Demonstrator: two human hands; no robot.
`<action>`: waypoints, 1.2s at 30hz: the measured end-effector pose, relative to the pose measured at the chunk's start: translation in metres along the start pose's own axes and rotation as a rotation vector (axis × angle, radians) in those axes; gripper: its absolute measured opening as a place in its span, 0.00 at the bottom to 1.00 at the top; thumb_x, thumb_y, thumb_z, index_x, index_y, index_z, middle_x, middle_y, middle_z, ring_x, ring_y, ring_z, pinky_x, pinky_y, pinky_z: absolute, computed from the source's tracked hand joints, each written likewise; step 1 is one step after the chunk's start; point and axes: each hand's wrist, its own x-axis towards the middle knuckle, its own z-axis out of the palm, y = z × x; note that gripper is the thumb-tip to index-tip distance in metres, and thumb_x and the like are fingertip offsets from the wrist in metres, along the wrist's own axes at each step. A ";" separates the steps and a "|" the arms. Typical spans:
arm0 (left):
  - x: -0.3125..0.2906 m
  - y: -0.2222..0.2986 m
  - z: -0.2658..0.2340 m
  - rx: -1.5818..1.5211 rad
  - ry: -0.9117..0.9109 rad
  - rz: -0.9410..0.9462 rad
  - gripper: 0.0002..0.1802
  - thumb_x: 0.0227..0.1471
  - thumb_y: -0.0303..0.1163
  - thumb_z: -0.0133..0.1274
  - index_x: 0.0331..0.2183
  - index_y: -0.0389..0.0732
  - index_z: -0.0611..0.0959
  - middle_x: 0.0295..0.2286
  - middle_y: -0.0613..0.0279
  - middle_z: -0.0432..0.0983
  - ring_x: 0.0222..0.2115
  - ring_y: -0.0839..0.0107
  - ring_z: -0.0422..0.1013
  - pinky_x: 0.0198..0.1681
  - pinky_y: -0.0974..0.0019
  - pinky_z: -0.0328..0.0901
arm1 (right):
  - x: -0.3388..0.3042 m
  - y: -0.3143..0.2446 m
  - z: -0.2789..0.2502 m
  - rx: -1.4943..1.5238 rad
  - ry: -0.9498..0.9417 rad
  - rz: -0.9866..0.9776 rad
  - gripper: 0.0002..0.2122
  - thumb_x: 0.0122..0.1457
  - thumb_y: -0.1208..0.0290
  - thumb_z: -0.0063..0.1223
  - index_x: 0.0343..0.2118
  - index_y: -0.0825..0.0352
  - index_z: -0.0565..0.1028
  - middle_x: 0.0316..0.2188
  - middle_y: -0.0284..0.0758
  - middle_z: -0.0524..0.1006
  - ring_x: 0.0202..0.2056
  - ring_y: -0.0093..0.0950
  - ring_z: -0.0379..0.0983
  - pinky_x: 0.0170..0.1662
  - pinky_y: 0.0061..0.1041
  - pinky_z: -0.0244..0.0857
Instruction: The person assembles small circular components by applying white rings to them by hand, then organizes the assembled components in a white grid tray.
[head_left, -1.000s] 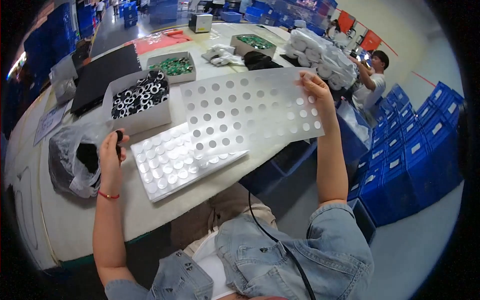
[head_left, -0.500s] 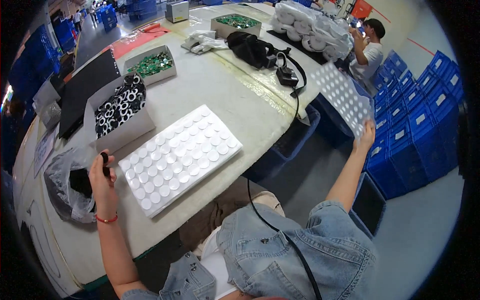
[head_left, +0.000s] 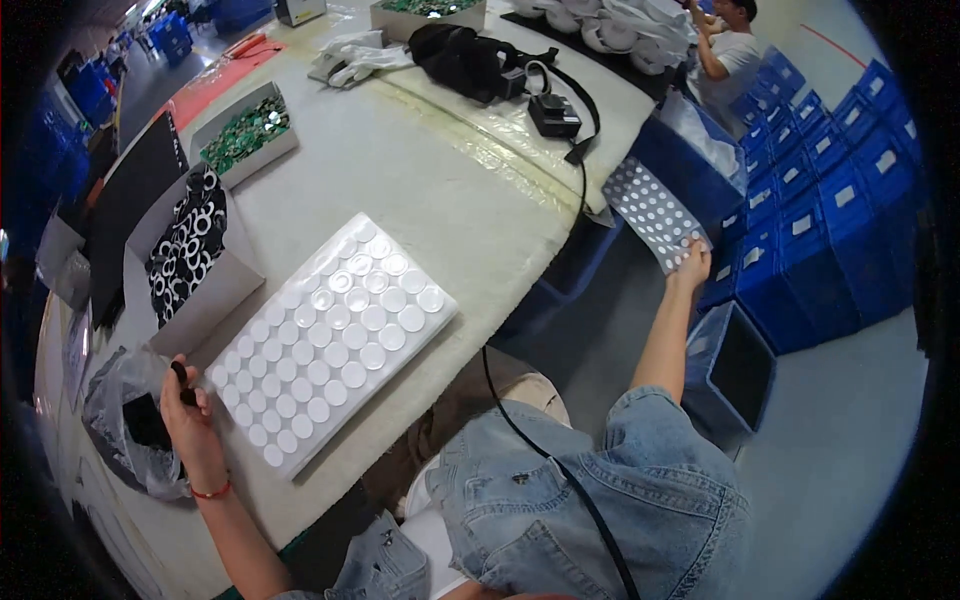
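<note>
My right hand (head_left: 689,266) reaches out past the table's right edge. Its fingers pinch the corner of a thin, pale sheet with rows of round spots (head_left: 655,215), which hangs over the floor. On the left, my left hand (head_left: 192,425) is curled around small black pieces (head_left: 183,382), perhaps foam pads; their exact shape is partly hidden by the fingers. Beside it lies a white stack of sheets bearing rows of round white discs (head_left: 335,345). A clear plastic bag with black contents (head_left: 135,425) sits just left of that hand.
A white box of black and white rings (head_left: 190,240) and a box of green round circuit boards (head_left: 245,135) stand at the left. A black strap with a small device (head_left: 553,115) lies farther back. Blue crates (head_left: 820,240) are stacked at right; a person (head_left: 725,60) sits beyond.
My right hand has lowered and drawn in slightly, bringing the spotted sheet down beside the table edge. My left hand still holds the black pieces. The view has shifted.
</note>
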 end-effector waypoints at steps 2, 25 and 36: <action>0.004 0.001 0.004 0.000 0.026 -0.005 0.17 0.59 0.41 0.46 0.43 0.40 0.76 0.29 0.70 0.73 0.18 0.86 0.58 0.19 0.80 0.51 | 0.011 0.048 -0.007 -0.034 -0.096 -0.011 0.10 0.61 0.70 0.47 0.42 0.70 0.71 0.35 0.38 0.77 0.33 0.28 0.74 0.32 0.24 0.69; 0.032 0.038 0.123 0.113 -0.523 -0.067 0.16 0.61 0.39 0.43 0.42 0.39 0.77 0.30 0.67 0.77 0.19 0.86 0.61 0.21 0.81 0.55 | -0.376 -0.122 0.317 -0.369 -2.278 -0.523 0.04 0.53 0.80 0.54 0.31 0.71 0.76 0.26 0.37 0.77 0.28 0.27 0.74 0.33 0.23 0.67; 0.038 0.036 0.115 0.129 -0.481 -0.097 0.16 0.61 0.39 0.42 0.41 0.39 0.78 0.30 0.66 0.77 0.20 0.87 0.61 0.21 0.82 0.55 | -0.373 -0.089 0.340 -0.755 -2.460 -0.496 0.06 0.51 0.75 0.57 0.32 0.71 0.77 0.25 0.37 0.77 0.26 0.26 0.71 0.30 0.22 0.64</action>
